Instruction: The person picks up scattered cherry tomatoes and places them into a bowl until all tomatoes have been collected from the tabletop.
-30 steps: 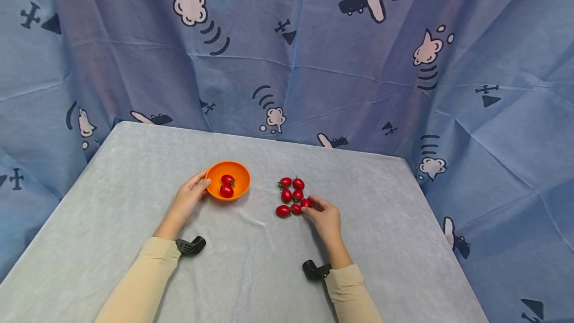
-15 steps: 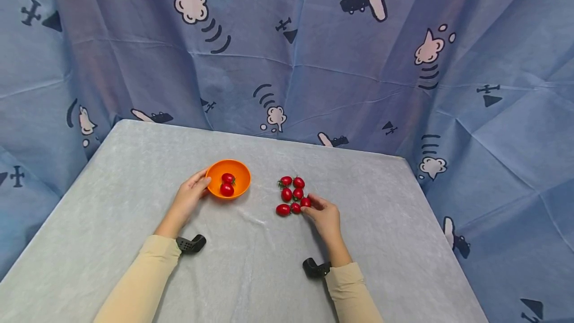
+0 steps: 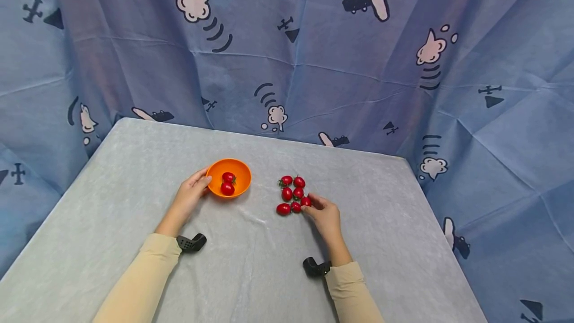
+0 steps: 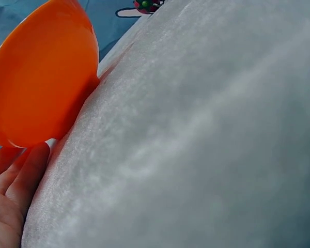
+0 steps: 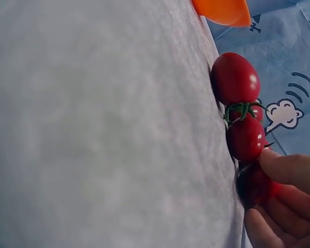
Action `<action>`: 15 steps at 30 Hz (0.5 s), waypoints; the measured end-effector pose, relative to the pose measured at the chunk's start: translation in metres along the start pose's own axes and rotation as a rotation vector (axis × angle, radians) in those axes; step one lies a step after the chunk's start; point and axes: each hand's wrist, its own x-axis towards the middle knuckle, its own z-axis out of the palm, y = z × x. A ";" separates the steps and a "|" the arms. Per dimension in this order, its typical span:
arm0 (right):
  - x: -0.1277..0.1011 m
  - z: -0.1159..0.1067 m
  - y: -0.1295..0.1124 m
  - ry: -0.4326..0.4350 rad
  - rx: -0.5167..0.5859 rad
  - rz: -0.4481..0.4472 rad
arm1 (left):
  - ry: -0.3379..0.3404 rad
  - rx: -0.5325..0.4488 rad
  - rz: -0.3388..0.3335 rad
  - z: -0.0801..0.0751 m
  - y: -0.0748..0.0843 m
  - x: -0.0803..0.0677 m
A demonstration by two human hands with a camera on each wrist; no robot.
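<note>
Head view shows a grey felt-covered tabletop (image 3: pixel 251 263) backed by a blue curtain printed with planes and clouds (image 3: pixel 314 54). Near the middle of the tabletop, somewhat toward its far edge, stands a small round orange plastic bowl (image 3: pixel 238 187) with two red cherry tomatoes (image 3: pixel 227 183) lying inside it. The left hand (image 3: pixel 190 197) rests against the bowl's left side, thumb at the rim and fingers relaxed along the wall; the left wrist view shows those fingers (image 4: pixel 20 175) lying straight under the bowl's outer curve, touching it rather than curling round it.

To the right of the bowl, and apart from it, a cluster of six loose red cherry tomatoes (image 3: pixel 292 194) sits on the cloth. The right hand (image 3: pixel 325 217) lies just beside the cluster on the side toward the right edge, and its thumb and forefinger pinch the nearest tomato of the group (image 3: pixel 306 202). From the right wrist view that dark red tomato (image 5: pixel 254 185) sits between the fingertips (image 5: pixel 287 168), still on the cloth and touching its neighbour.

Both forearms wear pale beige sleeves (image 3: pixel 139 283), each with a black wrist-mounted camera bracket (image 3: pixel 192 242) near the cuff, toward the near edge.
</note>
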 end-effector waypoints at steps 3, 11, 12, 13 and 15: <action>-0.001 0.000 0.000 0.007 -0.003 0.002 | -0.002 -0.005 -0.001 0.000 0.001 0.000; -0.002 0.000 -0.001 0.024 0.016 0.026 | 0.000 -0.006 -0.007 0.000 0.002 0.000; -0.002 0.001 -0.002 0.025 0.024 0.029 | 0.002 -0.007 -0.007 0.000 0.001 0.000; -0.003 0.001 -0.002 0.028 0.028 0.030 | 0.002 -0.009 -0.006 0.000 0.001 0.000; -0.003 0.001 -0.002 0.032 0.038 0.033 | 0.003 -0.014 -0.002 0.000 0.000 0.001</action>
